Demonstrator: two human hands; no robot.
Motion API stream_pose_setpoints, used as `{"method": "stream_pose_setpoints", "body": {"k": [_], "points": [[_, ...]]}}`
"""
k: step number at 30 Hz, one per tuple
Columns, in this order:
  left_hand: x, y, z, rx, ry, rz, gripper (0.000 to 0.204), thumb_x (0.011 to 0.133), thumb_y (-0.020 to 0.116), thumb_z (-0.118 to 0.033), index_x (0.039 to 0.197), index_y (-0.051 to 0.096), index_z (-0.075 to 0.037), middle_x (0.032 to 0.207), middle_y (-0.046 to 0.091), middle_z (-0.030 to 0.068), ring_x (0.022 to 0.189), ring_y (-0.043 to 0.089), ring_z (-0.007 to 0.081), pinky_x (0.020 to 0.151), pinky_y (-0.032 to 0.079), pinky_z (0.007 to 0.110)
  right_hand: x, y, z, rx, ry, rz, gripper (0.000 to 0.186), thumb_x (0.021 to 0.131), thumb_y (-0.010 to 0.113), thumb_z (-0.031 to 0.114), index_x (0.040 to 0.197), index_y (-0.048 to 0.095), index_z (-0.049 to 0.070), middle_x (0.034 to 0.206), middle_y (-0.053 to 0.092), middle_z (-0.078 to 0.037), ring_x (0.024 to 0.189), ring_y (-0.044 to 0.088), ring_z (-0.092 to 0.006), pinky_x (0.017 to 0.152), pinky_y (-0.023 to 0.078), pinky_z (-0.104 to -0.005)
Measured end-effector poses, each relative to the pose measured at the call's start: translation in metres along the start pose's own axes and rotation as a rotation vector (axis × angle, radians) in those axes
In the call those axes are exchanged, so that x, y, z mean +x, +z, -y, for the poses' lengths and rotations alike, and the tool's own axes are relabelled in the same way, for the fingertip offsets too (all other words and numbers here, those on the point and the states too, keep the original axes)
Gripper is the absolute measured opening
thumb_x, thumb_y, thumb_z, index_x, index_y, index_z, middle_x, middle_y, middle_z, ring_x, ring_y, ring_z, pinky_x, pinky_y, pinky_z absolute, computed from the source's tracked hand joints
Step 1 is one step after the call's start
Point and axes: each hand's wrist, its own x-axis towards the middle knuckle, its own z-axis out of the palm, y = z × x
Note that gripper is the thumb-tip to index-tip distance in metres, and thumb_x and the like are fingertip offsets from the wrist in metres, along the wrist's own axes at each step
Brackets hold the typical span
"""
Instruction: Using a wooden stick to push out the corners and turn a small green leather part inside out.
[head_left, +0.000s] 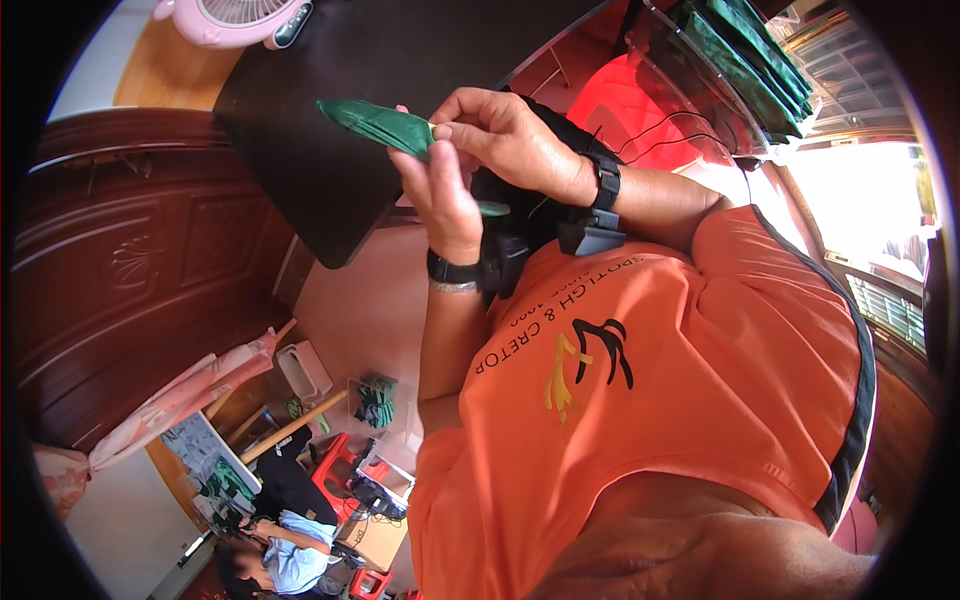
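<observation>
A slim, leaf-shaped bundle of folded green material (375,124) points away to the left above the black tabletop, its layers pleated along its length. Its exact kind cannot be made out. My left hand (440,185) supports it from below, with the fingers closed around its near end. At that same end my right hand (490,130) pinches with thumb and forefinger. A small pale yellow bit shows at the right fingertips, too small to name. Both wrists wear black bands.
The black table (300,150) carries a pink fan (235,22) at its far edge. A clear bin (690,75) with green folded bundles (750,60) stands on the right, near a red stool (625,110). Lower left, another person (295,550) sits among red stools and boxes.
</observation>
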Motion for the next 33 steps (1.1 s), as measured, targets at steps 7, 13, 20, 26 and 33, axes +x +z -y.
{"method": "stream_pose_setpoints", "body": {"k": [7,13,20,26,33], "points": [[0.028,-0.035,-0.02,-0.218,-0.115,-0.153,0.042,0.091,0.044,-0.031,0.115,0.049,0.004,0.067,0.053,0.0035,0.053,0.044,0.0068,0.041,0.026,0.017,-0.001,-0.016,-0.004,-0.385,-0.091,0.074,0.015,0.09,0.057,0.015,0.092,0.058,0.0,0.068,0.056,0.001,0.062,0.051,-0.0062,0.056,0.041,-0.0222],[0.018,-0.026,-0.018,-0.13,-0.18,-0.128,0.046,0.092,0.043,-0.034,0.118,0.05,0.004,0.064,0.051,0.002,0.05,0.041,0.0055,0.041,0.024,0.018,-0.002,-0.009,0.004,-0.29,0.043,0.091,0.015,0.091,0.056,0.017,0.092,0.06,0.002,0.066,0.055,0.003,0.059,0.047,-0.0033,0.052,0.038,-0.0191],[0.007,-0.014,-0.012,-0.221,-0.216,-0.048,0.038,0.093,0.043,-0.021,0.117,0.051,0.007,0.084,0.056,0.007,0.071,0.05,0.0097,0.061,0.04,0.02,-0.001,-0.01,0.01,-0.158,-0.012,0.11,0.014,0.09,0.057,0.015,0.089,0.061,0.002,0.071,0.062,-0.002,0.064,0.056,-0.0098,0.06,0.047,-0.0246],[0.014,-0.021,-0.025,-0.146,-0.216,-0.129,0.035,0.089,0.043,-0.018,0.114,0.054,0.004,0.059,0.048,0.0015,0.049,0.038,0.005,0.044,0.024,0.017,0.0,-0.021,-0.003,-0.523,-0.266,0.072,0.015,0.087,0.059,0.017,0.096,0.062,0.005,0.073,0.063,-0.01,0.065,0.061,-0.02,0.061,0.048,-0.0294],[0.005,-0.01,-0.016,-0.136,-0.159,-0.019,0.033,0.091,0.05,-0.016,0.114,0.052,0.008,0.106,0.055,0.0088,0.092,0.051,0.0123,0.082,0.04,0.026,0.002,-0.012,-0.005,-0.283,-0.22,0.052,0.015,0.088,0.059,0.014,0.095,0.063,0.002,0.075,0.065,-0.007,0.068,0.062,-0.013,0.062,0.049,-0.0279]]}}
